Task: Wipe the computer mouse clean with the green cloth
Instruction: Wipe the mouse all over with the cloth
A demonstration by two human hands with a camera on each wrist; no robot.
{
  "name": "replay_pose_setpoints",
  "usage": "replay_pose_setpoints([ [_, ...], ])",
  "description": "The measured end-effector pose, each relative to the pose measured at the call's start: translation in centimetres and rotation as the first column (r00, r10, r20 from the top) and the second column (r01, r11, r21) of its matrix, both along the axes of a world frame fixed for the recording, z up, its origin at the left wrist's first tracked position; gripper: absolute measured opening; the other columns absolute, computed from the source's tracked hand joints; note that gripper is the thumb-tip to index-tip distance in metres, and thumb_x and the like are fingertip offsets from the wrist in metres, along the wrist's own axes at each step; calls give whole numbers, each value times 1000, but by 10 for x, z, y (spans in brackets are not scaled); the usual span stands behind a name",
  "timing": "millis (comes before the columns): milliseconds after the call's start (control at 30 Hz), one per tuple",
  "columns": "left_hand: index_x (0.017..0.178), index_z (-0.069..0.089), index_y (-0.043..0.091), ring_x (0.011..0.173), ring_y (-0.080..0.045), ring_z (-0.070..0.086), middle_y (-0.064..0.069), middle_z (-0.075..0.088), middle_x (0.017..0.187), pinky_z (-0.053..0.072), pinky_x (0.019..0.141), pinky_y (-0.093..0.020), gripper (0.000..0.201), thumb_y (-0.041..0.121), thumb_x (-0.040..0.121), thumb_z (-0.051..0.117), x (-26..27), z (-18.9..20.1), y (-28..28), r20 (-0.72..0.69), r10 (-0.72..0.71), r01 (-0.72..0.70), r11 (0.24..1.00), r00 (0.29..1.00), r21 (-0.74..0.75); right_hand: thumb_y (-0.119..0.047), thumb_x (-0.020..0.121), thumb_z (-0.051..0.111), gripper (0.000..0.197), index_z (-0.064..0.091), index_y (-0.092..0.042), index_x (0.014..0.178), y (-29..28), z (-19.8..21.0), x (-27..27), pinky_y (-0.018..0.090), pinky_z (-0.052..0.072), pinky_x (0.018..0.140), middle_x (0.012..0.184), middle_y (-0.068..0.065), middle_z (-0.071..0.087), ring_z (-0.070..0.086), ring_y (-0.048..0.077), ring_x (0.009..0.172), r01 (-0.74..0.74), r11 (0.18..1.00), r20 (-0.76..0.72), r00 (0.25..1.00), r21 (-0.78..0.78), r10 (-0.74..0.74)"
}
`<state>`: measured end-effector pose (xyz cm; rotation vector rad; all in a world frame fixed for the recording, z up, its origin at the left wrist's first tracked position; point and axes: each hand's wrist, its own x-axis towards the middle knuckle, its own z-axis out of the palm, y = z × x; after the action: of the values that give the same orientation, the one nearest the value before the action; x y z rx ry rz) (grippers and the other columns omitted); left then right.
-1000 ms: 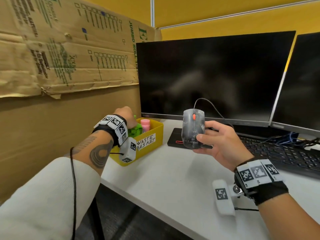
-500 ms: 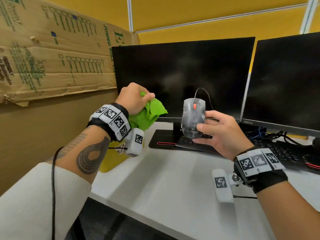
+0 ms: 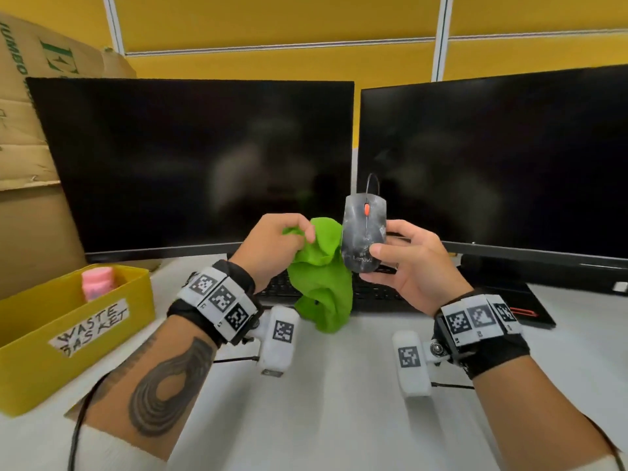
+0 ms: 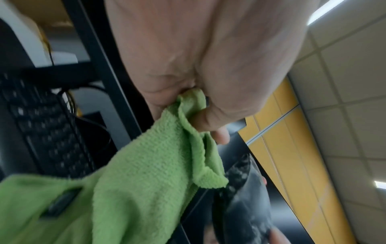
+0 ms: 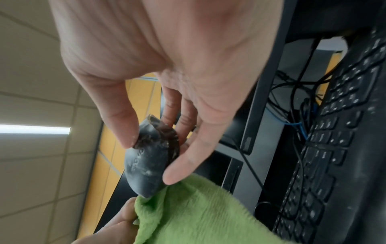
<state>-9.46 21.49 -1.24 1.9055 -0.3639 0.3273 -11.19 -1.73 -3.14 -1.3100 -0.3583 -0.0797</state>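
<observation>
A dusty black wired mouse (image 3: 364, 232) with an orange wheel is held upright above the desk by my right hand (image 3: 404, 263), thumb on its top and fingers behind. The right wrist view shows the same mouse (image 5: 146, 165) pinched between thumb and fingers. My left hand (image 3: 275, 246) grips a green cloth (image 3: 321, 280) by its upper edge, and the rest hangs down just left of the mouse, touching its side. In the left wrist view the cloth (image 4: 146, 178) is bunched between thumb and fingers, with the mouse (image 4: 246, 194) close beside it.
Two dark monitors (image 3: 204, 164) (image 3: 492, 164) stand behind the hands. A black keyboard (image 3: 373, 290) lies under them. A yellow bin (image 3: 44, 362) labelled waste basket, holding a pink object (image 3: 97, 282), sits at the left on the white desk (image 3: 339, 419). Cardboard (image 3: 27, 130) stands behind the bin.
My left hand lifted the green cloth out of the yellow bin and carried it right, up against the mouse. The right hand kept the mouse raised.
</observation>
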Motion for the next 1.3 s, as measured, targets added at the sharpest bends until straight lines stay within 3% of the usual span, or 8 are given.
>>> replay_pose_setpoints([
  [133,88,80,11,98,-33,72,-17,78,101,55,102,-57,23,9,97,59,10,-16,-41,-92,-156,137,973,984,-186,5,89,62,35,62,-2,124,-16,-10,8,47,60,76,110,18,73,73,34,97,21,1000,-27,999,15,-21],
  [233,116,79,9,117,-36,73,-21,78,120,49,112,-61,53,53,91,63,15,-29,-58,-195,-311,247,923,930,-293,5,89,63,34,63,-2,123,-19,-15,11,45,60,75,109,19,74,73,33,96,28,1000,-30,999,10,-28],
  [300,122,78,16,119,-32,74,-12,79,122,50,111,-60,56,61,89,65,15,-41,-63,-178,-343,290,919,922,-268,5,89,66,35,63,-1,123,-18,-18,10,48,61,77,112,22,73,73,35,98,18,1000,-28,999,-22,-19],
  [567,127,74,19,115,-33,76,-11,79,122,57,104,-59,46,32,83,78,3,-58,-50,-159,-421,336,858,893,-389,3,84,77,34,69,-6,116,-11,-30,12,50,63,82,104,23,76,76,36,93,43,970,28,999,-241,-38],
  [800,133,69,5,111,-32,75,-19,76,125,63,87,-45,47,25,91,67,4,-58,-32,-225,-578,357,718,785,-598,-7,88,76,13,75,-4,101,-15,-36,24,41,59,82,92,17,75,70,21,85,342,900,108,940,-269,-324],
  [967,141,63,6,127,-43,67,-23,68,139,55,104,-62,46,23,99,67,4,-60,-31,-213,-647,422,676,732,-604,-24,91,74,35,67,4,112,-9,-39,20,42,62,77,96,21,73,72,24,87,155,948,-5,987,-277,-163],
  [1167,139,65,12,119,-34,72,-17,71,137,61,96,-55,46,26,96,70,5,-56,-29,-233,-661,455,690,713,-564,0,98,60,14,70,5,107,-12,-40,27,55,62,86,109,30,72,72,42,103,288,927,29,957,-241,-290],
  [1300,136,67,19,119,-29,74,-7,75,133,62,94,-54,49,27,88,70,7,-58,-30,-274,-576,376,757,770,-535,-4,98,62,8,68,3,99,-12,-37,24,51,64,76,106,31,72,73,43,100,358,903,6,930,-239,-367],
])
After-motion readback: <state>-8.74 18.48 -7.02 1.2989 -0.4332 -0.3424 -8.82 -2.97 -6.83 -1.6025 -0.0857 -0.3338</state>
